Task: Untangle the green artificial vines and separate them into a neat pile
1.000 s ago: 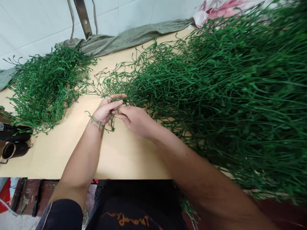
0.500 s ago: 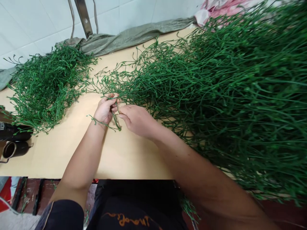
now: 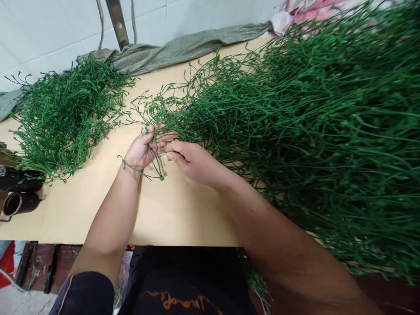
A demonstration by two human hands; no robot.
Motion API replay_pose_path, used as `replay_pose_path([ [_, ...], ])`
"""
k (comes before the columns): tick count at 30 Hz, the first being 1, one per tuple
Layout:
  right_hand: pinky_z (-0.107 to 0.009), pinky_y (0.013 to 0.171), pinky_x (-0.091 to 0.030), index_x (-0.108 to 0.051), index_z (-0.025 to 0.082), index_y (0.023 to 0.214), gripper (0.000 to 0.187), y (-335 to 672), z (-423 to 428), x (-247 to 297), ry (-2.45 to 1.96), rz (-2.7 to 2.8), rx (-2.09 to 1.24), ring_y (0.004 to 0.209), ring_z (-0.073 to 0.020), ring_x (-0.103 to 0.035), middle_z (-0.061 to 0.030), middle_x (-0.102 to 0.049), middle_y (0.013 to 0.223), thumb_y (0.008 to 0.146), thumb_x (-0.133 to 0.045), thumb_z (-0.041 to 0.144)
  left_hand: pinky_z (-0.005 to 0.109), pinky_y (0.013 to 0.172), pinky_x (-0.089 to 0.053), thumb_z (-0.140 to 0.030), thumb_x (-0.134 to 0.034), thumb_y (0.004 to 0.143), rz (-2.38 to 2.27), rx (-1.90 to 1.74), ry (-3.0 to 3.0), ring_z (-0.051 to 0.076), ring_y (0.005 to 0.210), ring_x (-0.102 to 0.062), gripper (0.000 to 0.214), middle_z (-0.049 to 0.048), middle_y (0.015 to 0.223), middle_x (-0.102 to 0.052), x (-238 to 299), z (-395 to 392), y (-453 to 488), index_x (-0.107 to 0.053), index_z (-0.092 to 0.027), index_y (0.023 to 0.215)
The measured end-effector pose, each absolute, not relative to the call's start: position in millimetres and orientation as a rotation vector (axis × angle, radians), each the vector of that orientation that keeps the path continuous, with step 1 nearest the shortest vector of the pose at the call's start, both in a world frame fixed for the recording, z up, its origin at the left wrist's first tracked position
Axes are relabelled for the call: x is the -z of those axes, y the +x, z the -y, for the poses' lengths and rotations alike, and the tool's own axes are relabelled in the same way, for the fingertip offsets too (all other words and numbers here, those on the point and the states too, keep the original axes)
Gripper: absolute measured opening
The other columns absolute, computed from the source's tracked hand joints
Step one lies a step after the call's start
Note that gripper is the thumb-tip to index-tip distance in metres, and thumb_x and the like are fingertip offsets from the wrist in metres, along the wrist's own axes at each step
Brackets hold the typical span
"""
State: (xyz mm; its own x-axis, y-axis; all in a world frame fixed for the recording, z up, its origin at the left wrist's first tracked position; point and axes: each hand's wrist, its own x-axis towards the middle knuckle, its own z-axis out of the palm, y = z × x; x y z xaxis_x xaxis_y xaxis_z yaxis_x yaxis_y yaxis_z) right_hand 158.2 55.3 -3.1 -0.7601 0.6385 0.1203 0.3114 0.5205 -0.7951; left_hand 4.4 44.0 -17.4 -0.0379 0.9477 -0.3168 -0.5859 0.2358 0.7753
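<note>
My left hand (image 3: pixel 141 148) is turned palm up over the table, its fingers loosely spread and its thumb over a few flowering chive stems (image 3: pixel 159 165). Thin green ends with small buds hang below the palm and cross the wrist. Close against its fingertips, my right hand (image 3: pixel 187 159) is closed in a pinch; what lies between its thumb and fingers is too small to tell. Just beyond both hands begins a large heap of flowering chives (image 3: pixel 295 118), long stems with buds toward the left. A smaller chive pile (image 3: pixel 68 113) lies at the left.
The pale yellow tabletop (image 3: pixel 92 205) runs up to a tiled wall (image 3: pixel 183 22). A grey-green cloth (image 3: pixel 183 46) lies along the back edge, with a pink cloth (image 3: pixel 305 13) at the far right. A dark mug (image 3: pixel 22 203) and a black vacuum-labelled container (image 3: pixel 19 180) stand at the left.
My left hand's fingers have opened out and extended to the right. My right hand has drawn slightly right, still pinched. The stems hanging from my left hand have shifted a little.
</note>
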Motion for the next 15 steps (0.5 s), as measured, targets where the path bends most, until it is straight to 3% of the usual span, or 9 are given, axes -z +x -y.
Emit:
replay_pose_path([
  [4,-0.024,0.061,-0.028,-0.042,0.017,0.066,0.018,157.6,-56.3,5.9,-0.727,2.468,-1.217,0.062,-0.0101,-0.04,-0.0003,-0.047,0.066,0.082,-0.036,0.02,0.021,0.059,-0.049,-0.033,-0.037,0.089,-0.932,-1.348,0.548,0.01,0.064,-0.061,0.03,0.0042,0.076,-0.066,14.6,-41.4,3.8,-0.058,-0.016,0.101],
  [8,-0.023,0.058,-0.027,-0.042,0.017,0.065,0.019,158.9,-59.5,5.5,-0.704,2.388,-1.246,0.058,-0.0089,-0.037,0.0016,-0.043,0.062,0.082,-0.035,0.019,0.025,0.07,-0.05,-0.036,-0.037,0.089,-0.948,-1.439,0.516,0.012,0.072,-0.062,0.034,0.0029,0.074,-0.063,15.0,-41.2,0.3,-0.055,-0.018,0.112],
  [15,-0.023,0.056,-0.024,-0.031,0.019,0.06,0.021,159.1,-60.5,3.0,-0.715,2.428,-1.2,0.056,-0.0087,-0.033,0.0031,-0.036,0.058,0.08,-0.037,0.018,0.019,0.066,-0.048,-0.016,-0.047,0.083,-0.931,-1.523,0.505,0.006,0.064,-0.06,0.019,-0.0012,0.068,-0.061,20.6,-44.8,-4.2,-0.058,-0.017,0.098],
])
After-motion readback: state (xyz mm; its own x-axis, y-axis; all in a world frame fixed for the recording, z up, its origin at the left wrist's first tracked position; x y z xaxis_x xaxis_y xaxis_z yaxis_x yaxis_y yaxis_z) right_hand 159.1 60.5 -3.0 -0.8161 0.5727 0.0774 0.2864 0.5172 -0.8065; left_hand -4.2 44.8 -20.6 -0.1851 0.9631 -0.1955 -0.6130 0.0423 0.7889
